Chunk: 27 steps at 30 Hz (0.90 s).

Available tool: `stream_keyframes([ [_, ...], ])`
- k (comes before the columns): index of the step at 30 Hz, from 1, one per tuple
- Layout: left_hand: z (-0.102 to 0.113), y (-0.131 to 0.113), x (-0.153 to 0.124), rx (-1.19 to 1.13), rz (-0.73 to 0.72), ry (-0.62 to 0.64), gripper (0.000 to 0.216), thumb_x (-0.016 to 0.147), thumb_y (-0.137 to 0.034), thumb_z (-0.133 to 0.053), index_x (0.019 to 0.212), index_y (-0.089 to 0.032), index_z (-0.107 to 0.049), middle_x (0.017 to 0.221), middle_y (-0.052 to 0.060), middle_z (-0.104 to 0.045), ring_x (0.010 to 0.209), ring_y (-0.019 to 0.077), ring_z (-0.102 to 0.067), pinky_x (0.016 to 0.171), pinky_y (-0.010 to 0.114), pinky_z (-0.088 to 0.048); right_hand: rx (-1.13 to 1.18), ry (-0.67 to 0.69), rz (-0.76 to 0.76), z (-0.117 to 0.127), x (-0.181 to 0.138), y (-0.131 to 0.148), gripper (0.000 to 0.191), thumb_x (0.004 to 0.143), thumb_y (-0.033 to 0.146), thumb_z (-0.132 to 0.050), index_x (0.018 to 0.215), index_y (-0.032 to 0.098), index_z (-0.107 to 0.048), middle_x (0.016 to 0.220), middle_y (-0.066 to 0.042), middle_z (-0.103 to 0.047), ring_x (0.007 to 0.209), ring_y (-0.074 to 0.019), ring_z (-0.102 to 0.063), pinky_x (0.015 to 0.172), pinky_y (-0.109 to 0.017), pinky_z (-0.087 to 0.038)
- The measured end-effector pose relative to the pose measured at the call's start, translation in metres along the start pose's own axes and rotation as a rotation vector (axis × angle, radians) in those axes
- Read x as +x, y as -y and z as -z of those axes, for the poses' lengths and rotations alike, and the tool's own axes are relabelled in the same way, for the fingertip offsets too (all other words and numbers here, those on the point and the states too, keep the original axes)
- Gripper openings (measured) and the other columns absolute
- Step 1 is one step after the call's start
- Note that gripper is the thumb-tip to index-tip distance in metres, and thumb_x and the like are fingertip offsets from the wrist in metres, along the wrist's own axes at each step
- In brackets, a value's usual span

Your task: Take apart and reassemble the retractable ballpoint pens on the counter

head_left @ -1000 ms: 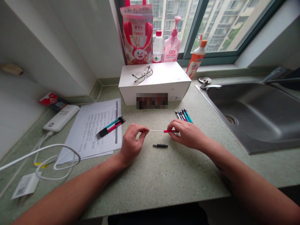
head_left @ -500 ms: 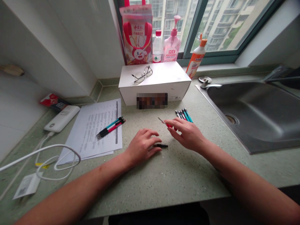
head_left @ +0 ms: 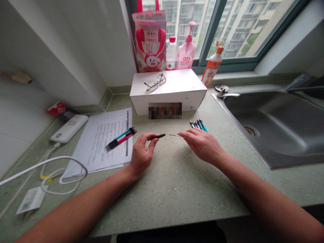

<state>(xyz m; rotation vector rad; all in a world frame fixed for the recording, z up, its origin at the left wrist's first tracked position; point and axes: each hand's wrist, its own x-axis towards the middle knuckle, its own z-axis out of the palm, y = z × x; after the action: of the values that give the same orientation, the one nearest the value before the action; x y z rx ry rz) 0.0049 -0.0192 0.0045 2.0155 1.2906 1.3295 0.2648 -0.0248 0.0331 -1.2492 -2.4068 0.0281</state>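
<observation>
My left hand pinches a short black pen tip piece between thumb and forefinger, just above the counter. My right hand is closed round a pen body, and its thin refill point sticks out to the left, a small gap from the black piece. Several pens lie just behind my right hand. Two or three more pens, teal and red, rest on the printed sheets left of my left hand.
A white box with glasses on top stands behind the hands. Bottles and a red bag line the window sill. A steel sink lies to the right. A power bank and white cable lie left.
My left hand let go of the refill, went down to the counter, picked up the black piece and raised it towards the refill point. My right hand kept the pen body.
</observation>
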Motion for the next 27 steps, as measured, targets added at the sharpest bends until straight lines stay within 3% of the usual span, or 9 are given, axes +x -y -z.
stream_keyframes([
  [17, 0.000, -0.003, 0.001, 0.036, -0.054, 0.041, 0.008, 0.096, -0.023, -0.061, 0.102, -0.020, -0.065, 0.093, 0.004, -0.070, 0.088, 0.0193, -0.066, 0.083, 0.034, -0.053, -0.100, 0.093, 0.035, -0.001, 0.001, 0.001, 0.030, 0.100, 0.015, -0.046, 0.123, 0.020, -0.065, 0.097, -0.009, -0.071, 0.088, -0.0211, -0.061, 0.075, -0.033, -0.045],
  [27, -0.002, -0.007, 0.003, 0.022, -0.202, 0.133, 0.007, 0.094, -0.018, -0.064, 0.100, -0.021, -0.067, 0.092, 0.005, -0.072, 0.087, 0.0201, -0.065, 0.081, 0.036, -0.053, -0.011, 0.059, 0.078, -0.007, 0.000, 0.016, 0.027, 0.102, 0.021, -0.049, 0.124, 0.020, -0.064, 0.096, -0.008, -0.070, 0.087, -0.0210, -0.062, 0.075, -0.032, -0.047],
])
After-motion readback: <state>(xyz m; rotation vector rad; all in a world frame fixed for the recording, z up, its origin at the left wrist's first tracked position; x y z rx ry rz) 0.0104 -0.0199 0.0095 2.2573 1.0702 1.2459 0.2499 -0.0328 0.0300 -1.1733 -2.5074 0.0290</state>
